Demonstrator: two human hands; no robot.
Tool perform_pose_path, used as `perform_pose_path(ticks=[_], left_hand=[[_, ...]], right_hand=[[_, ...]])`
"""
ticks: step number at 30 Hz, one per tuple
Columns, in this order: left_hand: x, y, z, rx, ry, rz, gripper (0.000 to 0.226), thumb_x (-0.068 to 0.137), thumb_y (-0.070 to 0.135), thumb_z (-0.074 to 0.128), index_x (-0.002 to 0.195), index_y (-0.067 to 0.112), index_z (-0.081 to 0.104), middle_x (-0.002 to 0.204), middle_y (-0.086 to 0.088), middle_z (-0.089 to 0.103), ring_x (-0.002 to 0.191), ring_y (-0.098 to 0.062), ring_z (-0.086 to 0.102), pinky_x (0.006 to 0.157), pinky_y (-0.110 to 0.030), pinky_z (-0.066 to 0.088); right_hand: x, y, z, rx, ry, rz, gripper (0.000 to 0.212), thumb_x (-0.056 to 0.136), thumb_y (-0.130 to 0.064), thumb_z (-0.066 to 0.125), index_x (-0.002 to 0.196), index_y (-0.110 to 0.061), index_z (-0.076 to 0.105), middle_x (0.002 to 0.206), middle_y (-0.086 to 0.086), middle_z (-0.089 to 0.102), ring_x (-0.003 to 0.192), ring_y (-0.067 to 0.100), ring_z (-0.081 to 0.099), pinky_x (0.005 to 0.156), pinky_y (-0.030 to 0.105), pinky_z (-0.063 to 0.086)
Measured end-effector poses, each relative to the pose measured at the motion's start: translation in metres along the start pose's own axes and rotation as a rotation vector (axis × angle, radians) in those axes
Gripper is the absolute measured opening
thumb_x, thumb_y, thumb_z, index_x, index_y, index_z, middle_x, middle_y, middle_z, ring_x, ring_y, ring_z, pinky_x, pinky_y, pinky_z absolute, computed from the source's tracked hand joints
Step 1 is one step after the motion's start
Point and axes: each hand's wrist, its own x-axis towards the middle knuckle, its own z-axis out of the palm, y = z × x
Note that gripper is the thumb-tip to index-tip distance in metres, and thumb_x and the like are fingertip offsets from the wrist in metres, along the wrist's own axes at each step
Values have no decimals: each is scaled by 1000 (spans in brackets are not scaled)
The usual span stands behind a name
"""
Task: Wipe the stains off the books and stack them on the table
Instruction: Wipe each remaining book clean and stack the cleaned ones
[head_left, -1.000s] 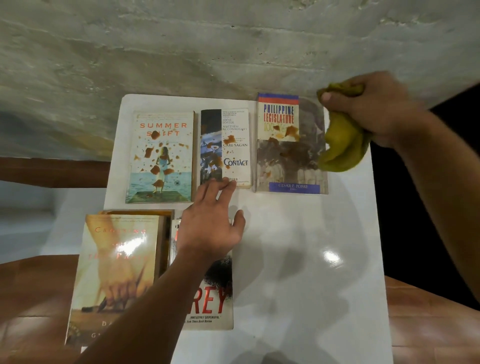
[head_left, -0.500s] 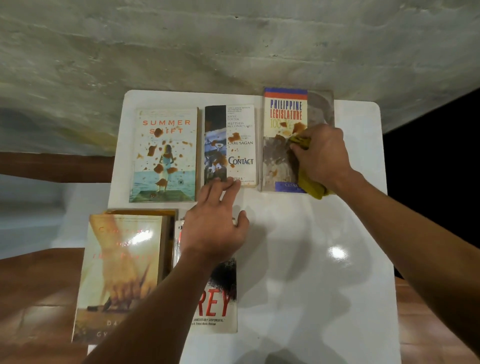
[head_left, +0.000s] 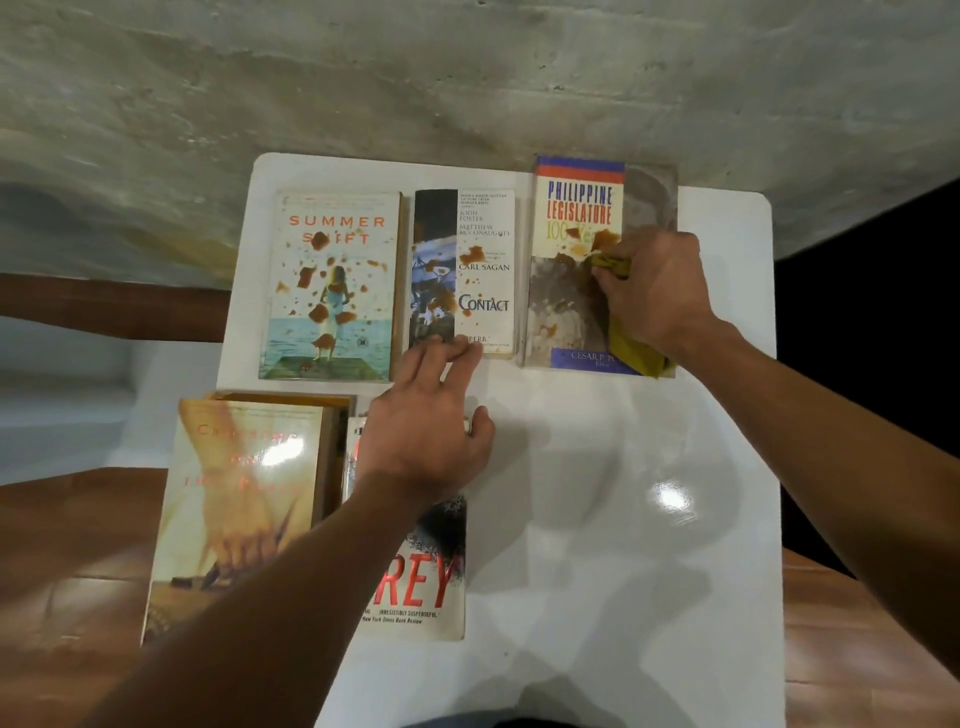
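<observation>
head view: right hand (head_left: 655, 291) presses yellow cloth (head_left: 631, 345) onto philippine legislature book (head_left: 569, 270); left hand (head_left: 426, 431) fingers extended, seemingly touching contact book (head_left: 475, 260).

We see our right hand (head_left: 655, 291) pressing a yellow cloth (head_left: 635, 347) on the stained Philippine Legislature book (head_left: 566, 291), far right of the white surface (head_left: 597, 493). Left hand (head_left: 428, 421) lies flat, fingertips at the Contact book (head_left: 485, 270). Summer Shift book (head_left: 332, 286) w/ brown stains sits far left.

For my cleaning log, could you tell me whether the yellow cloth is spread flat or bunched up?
Bunched: the right hand grips the yellow cloth in a wad against the Philippine Legislature book.
</observation>
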Motion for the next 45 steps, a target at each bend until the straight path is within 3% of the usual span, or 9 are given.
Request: perform_pose_path(ticks=[5,9,13,21,26,32,37,41,45], left_hand=[[0,-2,-2,-4,3,-4,63,95,46,44,154,28,31,157,7,34,148,-16,24,94,-43,52],[-1,-1,-2,1,-8,-12,63,95,45,46,154,27,34,156,6,37,147,-16,26,91,-42,53],[0,0,-1,6,0,-2,63,94,45,43,153,27,34,155,7,37,147,-16,27,88,-42,55],[-1,-1,1,-20,11,5,65,92,45,42,153,28,34,154,8,37,147,-16,26,89,-41,54],[-1,0,-1,-13,8,2,65,91,46,39,154,28,33,155,8,36,147,-16,25,94,-41,52],[-1,3,0,-4,8,3,64,94,45,42,155,28,30,156,8,34,147,-15,24,96,-40,51],[-2,-1,0,-3,6,-7,64,95,45,42,155,28,30,157,7,33,148,-16,23,95,-41,51],[-2,0,2,-10,5,-2,66,93,47,39,155,28,29,157,8,32,148,-16,22,97,-41,50],[-2,-2,2,-4,3,-8,67,91,49,35,155,28,30,157,8,33,148,-16,22,98,-42,50]], right_hand=[[-1,3,3,-50,-45,-64,31,98,-30,61,121,-11,69,122,10,68,105,30,64,94,32,48],[4,6,5,59,45,80,36,96,-32,65,127,-13,64,123,6,67,102,26,66,91,27,48],[-7,8,7,-7,-13,-62,26,98,-29,63,116,-13,71,118,7,69,100,27,65,93,33,51],[-5,6,10,117,122,102,35,95,-34,67,123,-13,67,120,6,69,102,24,66,87,22,43],[-37,-1,15,134,68,-199,24,90,-22,73,112,-12,75,118,9,60,108,24,57,91,23,40],[-58,16,41,49,154,-416,23,78,-12,83,102,-11,78,102,11,60,98,30,55,67,29,45],[-43,5,42,133,144,-187,24,85,-10,76,109,-8,76,109,12,58,104,29,53,84,38,52],[-54,15,38,107,39,-377,27,83,-6,78,109,-9,77,109,14,59,95,32,58,81,33,51],[-41,11,32,190,117,-99,28,90,-14,73,117,-8,73,125,10,58,113,28,57,97,21,38]])
